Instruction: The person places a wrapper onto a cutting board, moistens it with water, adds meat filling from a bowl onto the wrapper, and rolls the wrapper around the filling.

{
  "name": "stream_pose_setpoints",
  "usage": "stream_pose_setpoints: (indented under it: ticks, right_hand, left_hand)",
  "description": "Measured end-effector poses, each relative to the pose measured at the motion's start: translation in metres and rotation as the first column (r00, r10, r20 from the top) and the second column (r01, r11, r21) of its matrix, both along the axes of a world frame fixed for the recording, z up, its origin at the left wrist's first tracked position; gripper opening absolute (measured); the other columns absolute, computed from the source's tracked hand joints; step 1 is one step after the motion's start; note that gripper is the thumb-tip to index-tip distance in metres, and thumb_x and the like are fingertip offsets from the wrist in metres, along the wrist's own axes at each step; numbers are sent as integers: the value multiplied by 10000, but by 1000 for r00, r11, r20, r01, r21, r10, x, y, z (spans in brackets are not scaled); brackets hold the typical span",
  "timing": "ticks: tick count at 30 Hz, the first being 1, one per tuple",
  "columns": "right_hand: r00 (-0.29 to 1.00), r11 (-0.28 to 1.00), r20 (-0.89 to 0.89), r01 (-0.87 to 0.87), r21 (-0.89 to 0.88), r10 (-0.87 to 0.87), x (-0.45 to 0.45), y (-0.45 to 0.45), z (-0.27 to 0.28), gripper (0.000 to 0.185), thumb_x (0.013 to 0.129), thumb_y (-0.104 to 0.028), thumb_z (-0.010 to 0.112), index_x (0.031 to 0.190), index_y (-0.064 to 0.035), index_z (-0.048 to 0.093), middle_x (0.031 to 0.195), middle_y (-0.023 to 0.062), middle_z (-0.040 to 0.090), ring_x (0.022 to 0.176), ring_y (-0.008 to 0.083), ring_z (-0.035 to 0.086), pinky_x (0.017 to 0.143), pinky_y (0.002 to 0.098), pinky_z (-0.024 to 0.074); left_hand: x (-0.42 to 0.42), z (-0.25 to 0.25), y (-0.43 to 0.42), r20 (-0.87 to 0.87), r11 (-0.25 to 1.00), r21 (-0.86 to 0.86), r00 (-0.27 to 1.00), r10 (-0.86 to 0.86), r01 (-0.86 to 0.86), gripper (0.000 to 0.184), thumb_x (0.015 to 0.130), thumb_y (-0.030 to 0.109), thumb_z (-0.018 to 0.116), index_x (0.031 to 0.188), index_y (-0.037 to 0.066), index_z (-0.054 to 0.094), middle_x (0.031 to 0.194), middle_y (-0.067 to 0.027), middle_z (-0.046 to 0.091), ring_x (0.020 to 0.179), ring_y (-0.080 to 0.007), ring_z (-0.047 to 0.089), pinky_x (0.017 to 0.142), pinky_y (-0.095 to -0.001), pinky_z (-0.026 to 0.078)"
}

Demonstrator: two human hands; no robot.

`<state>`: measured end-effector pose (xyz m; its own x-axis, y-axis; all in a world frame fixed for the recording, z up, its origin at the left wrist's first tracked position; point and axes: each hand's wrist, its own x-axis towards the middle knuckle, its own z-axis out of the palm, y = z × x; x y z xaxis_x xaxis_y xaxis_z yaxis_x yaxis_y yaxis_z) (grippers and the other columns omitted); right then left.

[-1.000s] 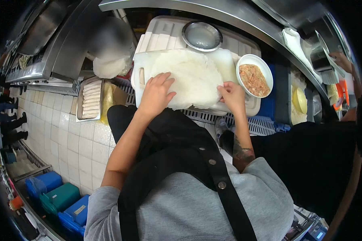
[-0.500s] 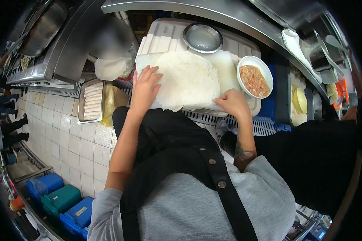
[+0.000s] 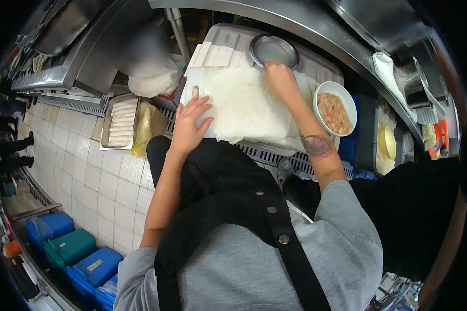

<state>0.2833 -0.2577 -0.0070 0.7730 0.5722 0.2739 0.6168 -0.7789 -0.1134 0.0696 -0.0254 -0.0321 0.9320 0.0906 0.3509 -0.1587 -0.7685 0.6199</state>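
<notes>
A thin, pale sheet of wrapper dough (image 3: 244, 101) lies flat on a white cutting board (image 3: 302, 83). My left hand (image 3: 191, 122) rests at the sheet's left edge, fingers spread and holding nothing. Beyond the sheet, my right hand (image 3: 280, 82) reaches to the near rim of a metal bowl (image 3: 274, 51) of cloudy liquid. Its fingers are curled together and their tips are mostly hidden, so I cannot make out whether anything is between them. To the right stands a white bowl (image 3: 334, 108) of chopped, pinkish filling.
The board lies on a white plastic lid (image 3: 223, 44). On the left, a metal tray (image 3: 120, 122) holds several pale rolls, with a yellow plastic bag (image 3: 145, 127) beside it. A steel counter (image 3: 275, 15) edges the far side. A person in black is at my right.
My right hand has let go of the sheet's near right corner and moved up to the metal bowl. My left hand stays at the left edge. The view has shifted slightly.
</notes>
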Motion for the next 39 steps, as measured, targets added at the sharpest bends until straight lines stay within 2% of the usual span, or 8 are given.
stream_pose_setpoints:
  ticks: [7,13,15,18,21,28,34,39]
  right_hand:
    - [1000,994,17,0,-109,2,13,-3,-3,136,841,-64,620,932,22,673,909,216,703,837,382,717,730,431,597]
    - [1000,978,5,20,208,-21,-31,21,17,213,834,-167,694,906,33,683,982,227,694,895,391,696,817,446,574]
    - [954,940,-248,-82,330,170,-53,38,5,470,875,-315,685,1175,45,644,1253,272,614,1169,395,606,1007,497,477]
    - [994,991,-41,-101,90,105,-76,61,-32,776,921,-487,618,1454,38,411,1532,238,386,1430,359,372,1157,536,291]
    - [965,1000,-262,14,19,-9,-66,55,-23,960,932,-646,487,1544,36,203,1641,197,168,1526,333,148,1187,623,95]
    - [916,959,-290,247,-137,-277,-110,-17,-6,1025,892,-669,533,1541,52,202,1632,219,180,1532,316,130,1166,668,91]
    - [837,906,-358,341,-250,-414,-119,-46,33,722,893,-480,641,1337,75,515,1411,242,514,1326,386,480,1136,623,256]
    - [996,997,45,81,13,-82,-32,-21,12,422,883,-259,685,1163,53,632,1192,227,650,1073,375,643,986,488,475]
  left_hand:
    - [1,-8,0,16,999,-36,1000,15,-15,292,845,138,732,1131,125,676,1362,-20,607,1360,-276,484,1121,-600,282]
    - [1,-8,-2,18,998,-54,1000,25,-24,284,849,126,721,1129,126,671,1355,-20,610,1354,-275,489,1124,-599,275]
    - [1,-9,-1,16,998,-56,1000,22,-21,287,849,119,716,1132,127,670,1359,-19,608,1355,-274,488,1126,-599,272]
    - [1,-7,-2,5,998,-63,1000,19,-19,293,852,109,706,1142,128,667,1369,-20,601,1363,-276,480,1126,-602,268]
    - [-1,-6,-3,-12,996,-87,999,31,-32,290,858,105,698,1146,124,667,1373,-21,598,1370,-279,472,1124,-613,265]
    - [-1,-7,-6,-13,989,-133,998,65,-66,271,858,105,696,1129,113,675,1374,-25,597,1375,-279,466,1089,-658,287]
    - [0,-11,-2,22,990,-141,999,31,-27,344,855,123,708,1195,115,655,1376,-41,594,1368,-292,471,1082,-658,298]
    - [-4,-7,-4,53,979,-201,998,29,-17,472,846,150,725,1299,127,595,1417,-77,556,1365,-306,470,1085,-650,295]
